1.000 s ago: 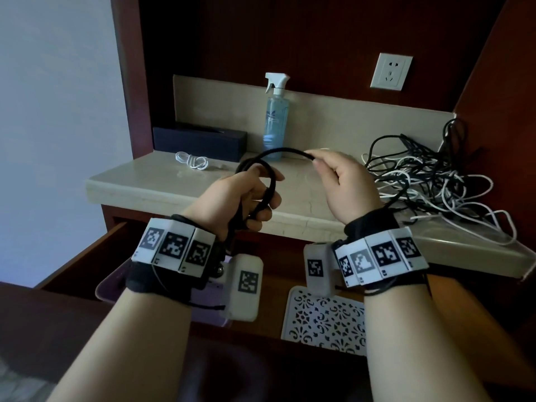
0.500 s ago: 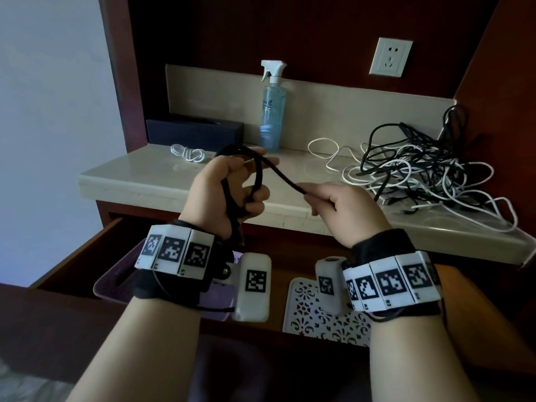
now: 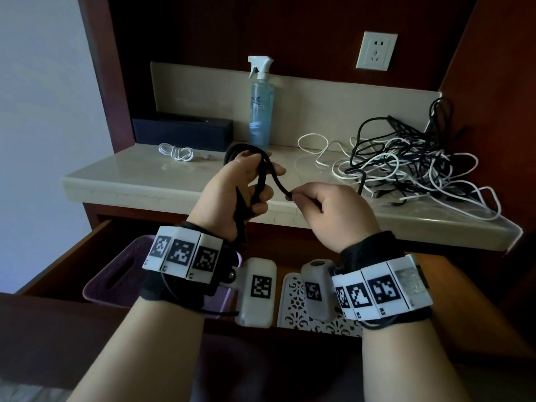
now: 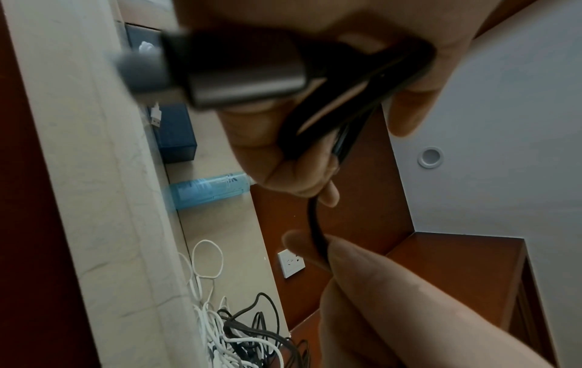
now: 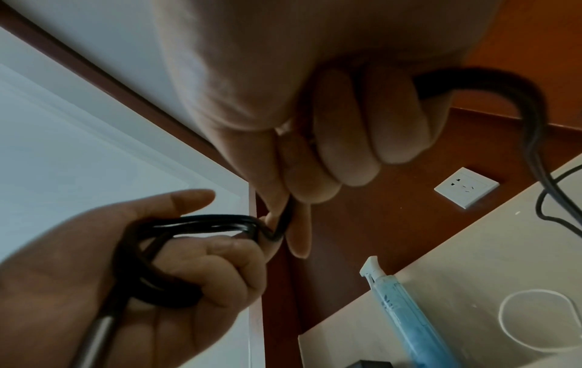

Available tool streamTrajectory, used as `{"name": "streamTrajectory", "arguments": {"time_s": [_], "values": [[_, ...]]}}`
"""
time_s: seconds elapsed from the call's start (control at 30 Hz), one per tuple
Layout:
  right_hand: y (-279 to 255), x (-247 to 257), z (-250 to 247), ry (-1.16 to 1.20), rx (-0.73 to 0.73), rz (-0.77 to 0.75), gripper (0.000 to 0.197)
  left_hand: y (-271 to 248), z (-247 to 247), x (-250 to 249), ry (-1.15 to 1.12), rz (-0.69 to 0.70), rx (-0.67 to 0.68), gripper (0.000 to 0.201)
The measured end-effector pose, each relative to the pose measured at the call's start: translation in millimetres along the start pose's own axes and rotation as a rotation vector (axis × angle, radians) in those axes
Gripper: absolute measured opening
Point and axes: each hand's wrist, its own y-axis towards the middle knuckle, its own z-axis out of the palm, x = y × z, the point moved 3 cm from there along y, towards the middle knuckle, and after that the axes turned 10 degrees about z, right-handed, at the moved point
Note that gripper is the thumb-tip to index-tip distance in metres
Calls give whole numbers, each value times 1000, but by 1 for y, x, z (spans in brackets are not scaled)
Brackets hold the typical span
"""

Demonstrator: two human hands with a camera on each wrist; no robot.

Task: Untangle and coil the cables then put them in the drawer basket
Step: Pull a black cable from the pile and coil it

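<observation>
My left hand [image 3: 246, 187] grips several loops of a black cable [image 3: 261, 169] in front of the counter edge; the wrist views show the coil [image 5: 163, 261] in its palm and a grey plug [image 4: 239, 82] hanging from it. My right hand [image 3: 327, 210] pinches the same cable's free run [image 3: 285, 192] just right of the coil, and the cable passes through its fist [image 5: 346, 124]. A tangle of black and white cables [image 3: 406, 169] lies on the counter's right side. A purple drawer basket [image 3: 116, 274] sits in the open drawer below my left wrist.
A small coiled white cable [image 3: 177, 152], a dark box [image 3: 182, 134] and a blue spray bottle [image 3: 261, 108] stand at the counter's back. A white patterned basket [image 3: 293, 309] lies in the drawer beside the purple one. A wall socket [image 3: 376, 50] is above.
My right hand has dropped from above the coil to its right side, bringing the cable down toward the left hand. The left hand has risen slightly with the coil.
</observation>
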Motion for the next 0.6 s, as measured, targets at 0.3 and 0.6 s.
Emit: {"name": "streamTrajectory", "arguments": {"time_s": [0.3, 0.6], "values": [[-4, 2, 3, 71, 34, -9, 23, -3, 3, 1, -20, 30, 12, 16], [-4, -22, -16, 43, -121, -103, 16, -2, -22, -13, -131, 65, -190, 29]]}}
